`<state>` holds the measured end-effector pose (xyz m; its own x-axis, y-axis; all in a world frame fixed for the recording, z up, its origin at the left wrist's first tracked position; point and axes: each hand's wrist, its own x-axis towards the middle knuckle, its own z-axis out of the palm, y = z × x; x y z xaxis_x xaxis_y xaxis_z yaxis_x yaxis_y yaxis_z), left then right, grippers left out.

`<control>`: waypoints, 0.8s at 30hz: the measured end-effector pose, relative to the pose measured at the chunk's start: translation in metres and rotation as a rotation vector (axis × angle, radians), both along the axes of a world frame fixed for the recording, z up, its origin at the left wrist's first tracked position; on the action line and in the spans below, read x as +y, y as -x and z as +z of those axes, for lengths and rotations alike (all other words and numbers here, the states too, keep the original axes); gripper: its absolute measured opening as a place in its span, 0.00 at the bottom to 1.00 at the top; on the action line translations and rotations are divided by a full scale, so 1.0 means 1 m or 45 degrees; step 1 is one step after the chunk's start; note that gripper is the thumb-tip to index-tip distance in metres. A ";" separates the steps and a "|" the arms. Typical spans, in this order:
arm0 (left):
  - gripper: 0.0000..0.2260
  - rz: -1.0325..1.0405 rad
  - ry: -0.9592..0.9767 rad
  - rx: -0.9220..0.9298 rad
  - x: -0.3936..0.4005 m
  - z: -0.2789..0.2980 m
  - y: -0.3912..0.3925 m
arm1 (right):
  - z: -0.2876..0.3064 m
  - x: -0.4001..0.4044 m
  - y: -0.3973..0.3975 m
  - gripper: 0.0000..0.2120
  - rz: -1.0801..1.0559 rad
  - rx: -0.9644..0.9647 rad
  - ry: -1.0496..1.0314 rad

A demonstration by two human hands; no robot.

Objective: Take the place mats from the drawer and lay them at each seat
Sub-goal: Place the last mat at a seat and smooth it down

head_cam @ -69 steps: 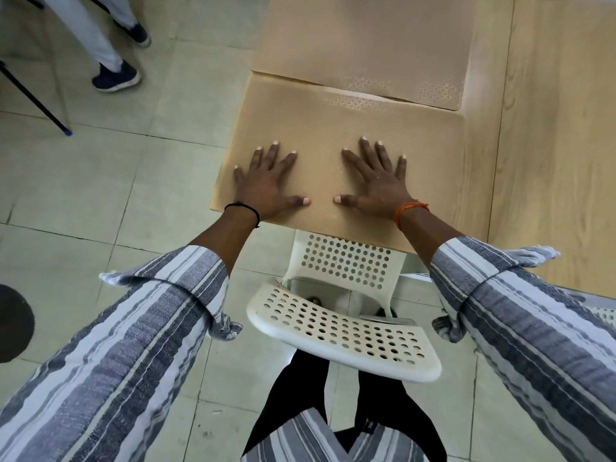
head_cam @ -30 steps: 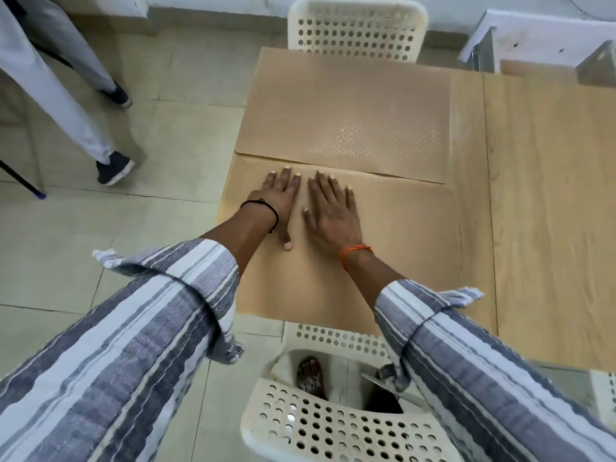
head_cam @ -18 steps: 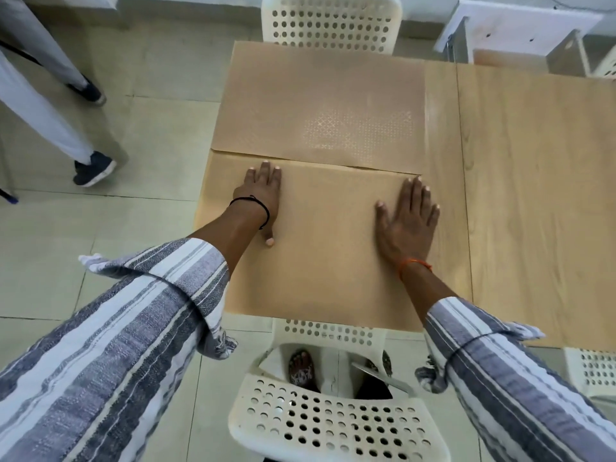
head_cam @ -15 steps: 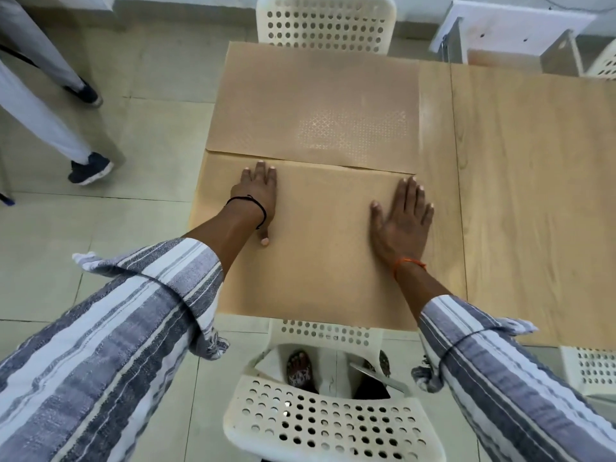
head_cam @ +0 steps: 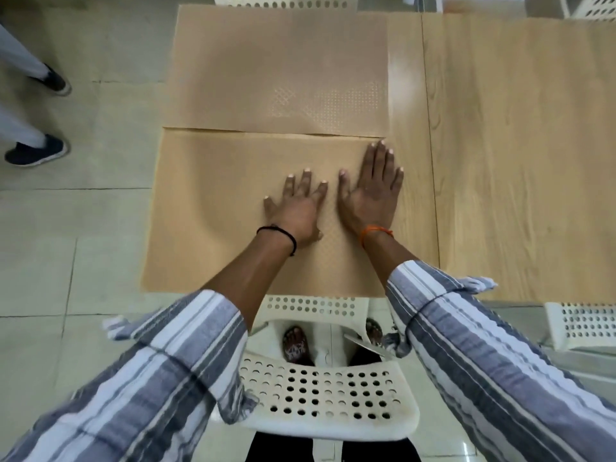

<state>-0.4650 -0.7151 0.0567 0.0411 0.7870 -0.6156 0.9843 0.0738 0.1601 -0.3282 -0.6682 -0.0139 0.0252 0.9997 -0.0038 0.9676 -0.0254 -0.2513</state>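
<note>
Two tan place mats lie on the wooden table (head_cam: pixel 506 155). The near place mat (head_cam: pixel 213 208) covers the table's front left part, and its left edge hangs past the table. The far place mat (head_cam: pixel 276 61) lies beyond it, their edges meeting. My left hand (head_cam: pixel 296 208) rests flat on the near mat with fingers spread. My right hand (head_cam: pixel 373 191) lies flat beside it at the mat's right edge. Neither hand holds anything.
A white perforated chair (head_cam: pixel 320 391) stands between me and the table. A second white chair (head_cam: pixel 286 0) is at the far side, and a third (head_cam: pixel 583 321) at the right. Another person's legs and dark shoes (head_cam: pixel 33 151) are on the tiled floor at left.
My left hand slid right across the near mat from its left part and now lies next to my right hand, which stayed near the right edge. The view moved closer to the table.
</note>
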 end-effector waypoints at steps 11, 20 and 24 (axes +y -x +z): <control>0.46 0.032 -0.009 -0.028 0.000 0.003 -0.003 | 0.005 -0.115 -0.039 0.35 0.121 -0.002 0.009; 0.35 0.100 -0.271 -0.031 -0.032 0.002 -0.030 | 0.006 -0.132 -0.043 0.33 0.125 -0.004 0.032; 0.25 0.365 -0.635 -0.313 -0.097 -0.030 -0.072 | 0.003 -0.131 -0.043 0.30 0.123 -0.004 0.003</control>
